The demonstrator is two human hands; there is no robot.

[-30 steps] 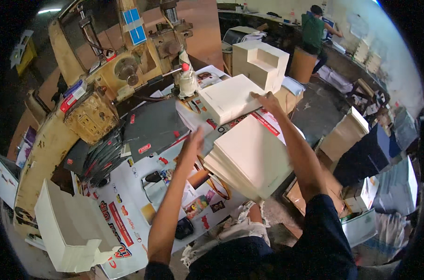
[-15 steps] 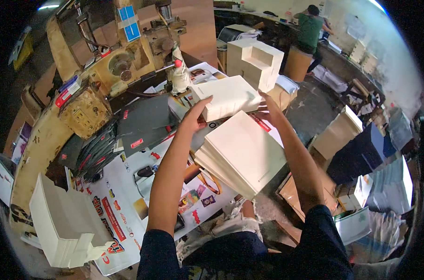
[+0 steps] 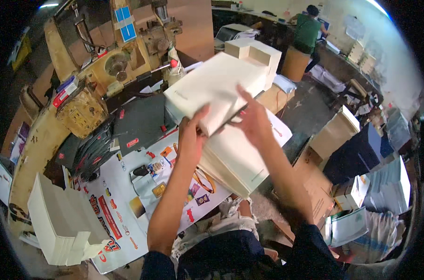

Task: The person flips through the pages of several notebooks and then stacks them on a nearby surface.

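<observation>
one cream paper block (image 3: 214,84) has its near corner in the half-curled left hand (image 3: 191,137); the right hand (image 3: 257,122), fingers spread, is at its right edge, grip unclear. the near end shows over a paper stack (image 3: 235,156).

Right grip (image 3: 253,119) blurred; lower stack (image 3: 237,156) partly hidden by upper stack (image 3: 216,84); left sleeve (image 3: 159,265) cropped.
</observation>
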